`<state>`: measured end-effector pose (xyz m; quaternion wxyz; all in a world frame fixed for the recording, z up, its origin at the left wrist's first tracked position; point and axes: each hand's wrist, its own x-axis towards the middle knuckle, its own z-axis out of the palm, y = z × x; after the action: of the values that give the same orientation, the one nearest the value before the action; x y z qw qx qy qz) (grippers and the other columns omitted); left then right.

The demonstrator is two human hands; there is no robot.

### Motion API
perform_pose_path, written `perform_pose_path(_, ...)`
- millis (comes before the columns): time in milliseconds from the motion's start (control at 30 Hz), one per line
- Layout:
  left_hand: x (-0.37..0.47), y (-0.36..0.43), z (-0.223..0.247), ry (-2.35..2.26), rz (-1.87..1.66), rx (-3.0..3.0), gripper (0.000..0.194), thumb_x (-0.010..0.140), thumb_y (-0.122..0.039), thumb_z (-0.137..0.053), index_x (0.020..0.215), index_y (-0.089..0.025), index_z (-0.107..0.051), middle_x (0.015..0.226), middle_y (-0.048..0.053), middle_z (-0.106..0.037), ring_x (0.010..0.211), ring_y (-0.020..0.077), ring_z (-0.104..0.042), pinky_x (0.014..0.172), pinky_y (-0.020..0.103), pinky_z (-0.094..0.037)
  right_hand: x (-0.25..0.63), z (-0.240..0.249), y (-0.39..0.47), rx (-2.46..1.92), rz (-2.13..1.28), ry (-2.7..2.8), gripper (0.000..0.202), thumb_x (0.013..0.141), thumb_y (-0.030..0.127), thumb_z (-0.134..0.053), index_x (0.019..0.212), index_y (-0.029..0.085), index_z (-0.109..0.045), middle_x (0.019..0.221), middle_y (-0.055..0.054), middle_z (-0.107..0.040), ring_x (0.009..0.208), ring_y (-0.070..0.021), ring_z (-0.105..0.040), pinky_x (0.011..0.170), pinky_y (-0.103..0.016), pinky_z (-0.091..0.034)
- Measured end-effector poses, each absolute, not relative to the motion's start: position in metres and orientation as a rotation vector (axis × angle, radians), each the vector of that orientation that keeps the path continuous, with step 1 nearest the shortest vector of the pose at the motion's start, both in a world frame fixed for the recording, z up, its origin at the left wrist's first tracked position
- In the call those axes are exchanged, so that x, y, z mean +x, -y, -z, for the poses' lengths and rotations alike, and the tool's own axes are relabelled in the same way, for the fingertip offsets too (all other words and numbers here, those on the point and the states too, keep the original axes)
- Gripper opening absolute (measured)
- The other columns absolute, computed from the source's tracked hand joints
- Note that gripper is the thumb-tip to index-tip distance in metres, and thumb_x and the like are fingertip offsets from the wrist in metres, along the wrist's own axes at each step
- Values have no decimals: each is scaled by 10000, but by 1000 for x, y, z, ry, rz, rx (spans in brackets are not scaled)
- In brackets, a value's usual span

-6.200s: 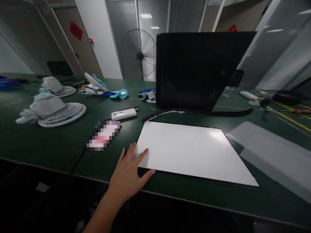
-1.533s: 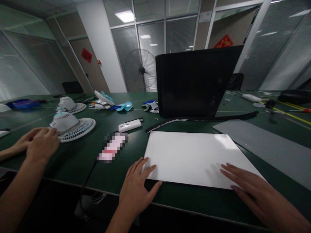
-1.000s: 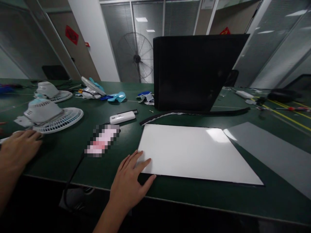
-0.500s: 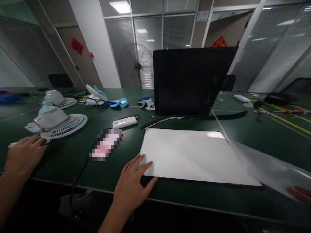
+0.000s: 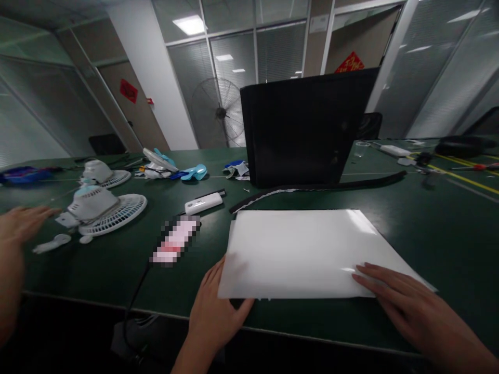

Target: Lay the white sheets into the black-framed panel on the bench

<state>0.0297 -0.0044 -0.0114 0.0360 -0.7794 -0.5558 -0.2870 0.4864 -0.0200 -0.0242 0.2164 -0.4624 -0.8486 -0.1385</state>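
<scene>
A translucent white sheet (image 5: 307,254) lies flat over the white panel on the green table (image 5: 429,228), covering it. My left hand (image 5: 218,311) rests at the sheet's near left corner, its fingertips tucked under the sheet's edge. My right hand (image 5: 405,306) lies flat with spread fingers on the sheet's near right corner. A stack of black panels (image 5: 304,130) stands upright behind the sheet.
Another person's hand (image 5: 15,228) reaches in at the far left, blurred. Two white fan grilles with motors (image 5: 105,208) sit at left, with a white remote-like device (image 5: 205,202), a blurred-out card (image 5: 175,241), blue fan blades (image 5: 191,172) and a black strip (image 5: 323,187).
The translucent sheet, held up at the right half a second ago, now lies over the white panel. My right hand has come down on its corner. The other person's hand has lifted.
</scene>
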Motion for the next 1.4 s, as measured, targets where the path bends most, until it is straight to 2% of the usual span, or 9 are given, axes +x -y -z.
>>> perform_pose_path(100,29,3,15,1679,861,-2424,614,855,-381,-746,1431,-198,-636,1499,168,-663,1414,401,-610,1152,599,-536,489,26,22,-1270,454,2352,465,1112,389,-419,1568,408,-510,1540,41,-510,1321,-253,-586,1036,-506,-617)
perform_pose_path(267,31,5,17,1719,926,-2340,689,876,-465,-766,1456,-180,-528,1457,203,-664,1399,410,-614,1136,623,-535,488,24,22,-1315,420,2340,437,1117,432,-423,1538,419,-539,1534,32,-513,1330,-272,-570,1041,-555,-598)
perform_pose_path(400,34,8,18,1819,1088,-2217,569,836,-526,-823,1199,-228,-501,1384,202,-650,1398,429,-604,1069,615,-570,484,23,21,-1337,349,2350,444,1125,479,-410,1554,438,-515,1558,24,-488,1348,-286,-554,1034,-584,-601)
perform_pose_path(467,34,9,19,1854,1129,-2171,604,804,-549,-847,1161,-234,-476,1393,213,-618,1386,439,-604,1054,619,-576,482,22,21,-1350,328,2359,454,1125,504,-409,1567,447,-497,1569,23,-476,1365,-294,-540,1044,-596,-597)
perform_pose_path(633,34,7,17,1842,987,-2231,763,844,-568,-811,1432,-201,-490,1452,200,-629,1394,431,-595,1131,662,-516,480,20,21,-1349,298,2387,475,1122,534,-419,1586,450,-474,1587,15,-457,1388,-317,-521,1062,-626,-582)
perform_pose_path(933,33,4,12,1835,797,-2362,558,899,-551,-745,1351,-226,-703,1536,147,-647,1411,386,-611,1191,627,-484,481,20,19,-1326,280,2448,503,1129,563,-432,1617,444,-423,1609,14,-429,1412,-306,-505,1078,-608,-574)
perform_pose_path(1200,31,1,15,1823,616,-2445,791,943,-657,-652,1540,-144,-574,1674,206,-480,1562,372,-458,1274,612,-384,480,18,21,-1398,318,2424,522,1123,616,-397,1619,451,-414,1608,35,-433,1429,-249,-491,1132,-523,-553)
perform_pose_path(1267,30,-1,18,1806,625,-2462,829,936,-670,-654,1570,-147,-540,1693,208,-450,1579,378,-429,1283,615,-365,483,23,23,-1528,387,2289,565,1117,642,-349,1615,390,-435,1605,-10,-440,1441,-292,-475,1142,-594,-525)
perform_pose_path(1400,28,-3,24,1771,618,-2456,868,944,-654,-654,1635,-168,-453,1726,199,-396,1606,375,-378,1303,604,-332,489,38,27,-1880,549,1871,761,1114,649,-270,1520,48,-497,1465,-259,-518,1368,-474,-489,1074,-757,-481)
